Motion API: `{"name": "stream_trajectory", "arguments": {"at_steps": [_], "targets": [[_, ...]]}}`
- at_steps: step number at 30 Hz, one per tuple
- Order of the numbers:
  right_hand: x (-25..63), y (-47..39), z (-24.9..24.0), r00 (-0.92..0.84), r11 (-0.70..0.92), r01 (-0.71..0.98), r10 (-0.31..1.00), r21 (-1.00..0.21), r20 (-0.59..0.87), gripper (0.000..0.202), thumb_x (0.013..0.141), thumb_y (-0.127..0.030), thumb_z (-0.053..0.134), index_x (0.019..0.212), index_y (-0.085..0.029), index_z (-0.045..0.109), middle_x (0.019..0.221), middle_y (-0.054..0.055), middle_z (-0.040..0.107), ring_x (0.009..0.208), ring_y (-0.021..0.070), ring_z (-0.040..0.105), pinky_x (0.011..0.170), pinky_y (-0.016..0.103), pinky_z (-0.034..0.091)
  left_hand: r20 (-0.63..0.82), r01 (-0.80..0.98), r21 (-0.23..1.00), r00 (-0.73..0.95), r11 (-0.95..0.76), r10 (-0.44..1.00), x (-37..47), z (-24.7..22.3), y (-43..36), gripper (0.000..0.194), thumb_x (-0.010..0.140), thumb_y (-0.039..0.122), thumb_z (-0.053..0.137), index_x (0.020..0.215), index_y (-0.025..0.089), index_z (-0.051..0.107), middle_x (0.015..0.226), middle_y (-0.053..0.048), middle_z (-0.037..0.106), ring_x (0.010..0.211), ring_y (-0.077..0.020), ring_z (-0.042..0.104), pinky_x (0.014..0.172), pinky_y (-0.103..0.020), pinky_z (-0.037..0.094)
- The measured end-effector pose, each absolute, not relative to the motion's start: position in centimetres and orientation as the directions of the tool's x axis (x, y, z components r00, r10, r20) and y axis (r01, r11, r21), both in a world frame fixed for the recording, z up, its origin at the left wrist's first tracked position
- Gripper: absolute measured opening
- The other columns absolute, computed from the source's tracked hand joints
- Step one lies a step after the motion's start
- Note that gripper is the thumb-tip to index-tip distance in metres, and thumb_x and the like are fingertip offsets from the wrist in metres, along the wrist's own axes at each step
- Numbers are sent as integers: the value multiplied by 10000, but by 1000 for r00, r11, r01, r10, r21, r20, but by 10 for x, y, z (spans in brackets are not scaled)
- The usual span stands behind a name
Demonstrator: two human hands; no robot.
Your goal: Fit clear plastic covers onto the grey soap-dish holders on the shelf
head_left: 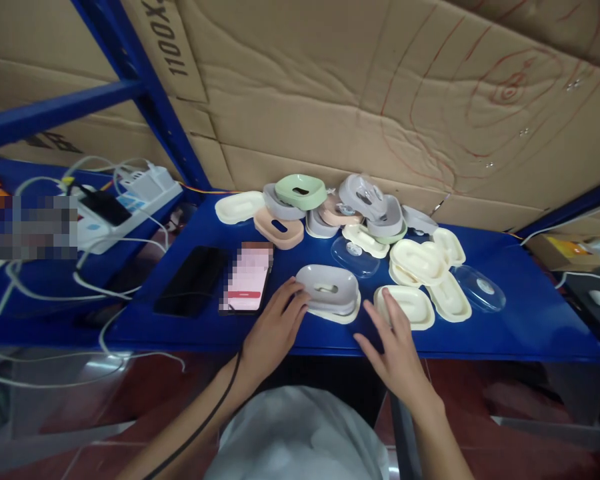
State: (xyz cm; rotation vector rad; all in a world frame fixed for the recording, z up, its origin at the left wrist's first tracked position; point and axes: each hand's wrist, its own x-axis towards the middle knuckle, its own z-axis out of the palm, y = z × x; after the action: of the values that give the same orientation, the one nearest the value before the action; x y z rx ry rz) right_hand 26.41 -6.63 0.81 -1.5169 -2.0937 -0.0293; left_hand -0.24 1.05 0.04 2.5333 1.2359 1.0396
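My left hand point(275, 327) rests at the front of a blue shelf point(530, 327), its fingers touching the left side of a grey soap dish point(327, 288) that sits on a cream tray. My right hand point(393, 343) is flat and spread, its fingertips over the near edge of a cream dish tray point(414, 303). Neither hand grips anything. Behind lies a heap of soap dish parts: green point(301, 191), peach point(279, 229), grey point(380, 207), cream point(423, 260) and clear lids point(355, 256).
Two phones lie left of my left hand, one dark point(193, 280), one with a lit screen point(247, 277). A power strip point(125, 207) with white cables sits further left. Cardboard point(380, 87) backs the shelf, and a blue upright point(145, 87) rises at the left.
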Motion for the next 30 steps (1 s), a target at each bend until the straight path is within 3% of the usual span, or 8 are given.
{"name": "stream_trajectory", "arguments": {"at_steps": [3,8,15,20,24,27,30], "targets": [[256,-48,7,-326,446,867,846,-223,422,631,1048,-349,642,1641,-324,427,1704,136,417,1573,368,412,1229,635,442,452,609,420,502,-672,737,-5,5,14,211,1077,221,554,1281,228,604,1504,-124,600,1522,-307,511,1237,-520,494],[245,-31,2,-365,504,829,816,-244,448,429,1065,-310,624,1492,-272,602,1456,101,686,1479,303,545,1211,565,475,415,603,421,536,-678,735,-4,3,16,230,1059,234,599,1288,230,582,1584,-128,541,1543,-295,487,1236,-493,495],[258,-23,12,-435,539,815,812,-213,389,418,1104,-322,540,1513,-260,598,1506,89,658,1449,267,573,1246,525,429,437,609,375,549,-699,713,-4,0,17,176,1055,260,622,1225,215,628,1511,-116,608,1507,-306,521,1245,-497,482],[272,14,19,-220,301,938,902,-175,371,504,1128,-390,428,1577,-187,534,1554,172,597,1469,346,528,1211,598,421,522,584,467,423,-664,740,-6,3,14,116,1014,298,681,1080,213,639,1376,-130,647,1377,-307,612,1168,-489,537],[274,31,12,-216,282,945,918,-163,333,590,1072,-432,547,1611,-198,499,1480,205,598,1395,382,540,1159,625,453,537,574,501,381,-648,753,-7,4,12,208,950,338,765,1026,205,624,1405,-153,587,1401,-329,580,1190,-511,511],[277,35,8,-202,292,933,909,-212,366,583,1043,-434,602,1588,-236,539,1539,195,536,1456,383,483,1188,633,441,503,538,538,413,-649,759,-8,5,10,193,935,300,766,1034,211,626,1464,-150,554,1450,-329,547,1214,-500,492],[280,35,12,-186,332,883,896,-331,402,476,1070,-421,565,1498,-223,636,1508,175,600,1439,336,541,1211,578,464,484,501,592,405,-631,776,-8,6,11,353,922,255,765,1235,227,605,1455,-138,569,1420,-304,580,1215,-479,494]]}}
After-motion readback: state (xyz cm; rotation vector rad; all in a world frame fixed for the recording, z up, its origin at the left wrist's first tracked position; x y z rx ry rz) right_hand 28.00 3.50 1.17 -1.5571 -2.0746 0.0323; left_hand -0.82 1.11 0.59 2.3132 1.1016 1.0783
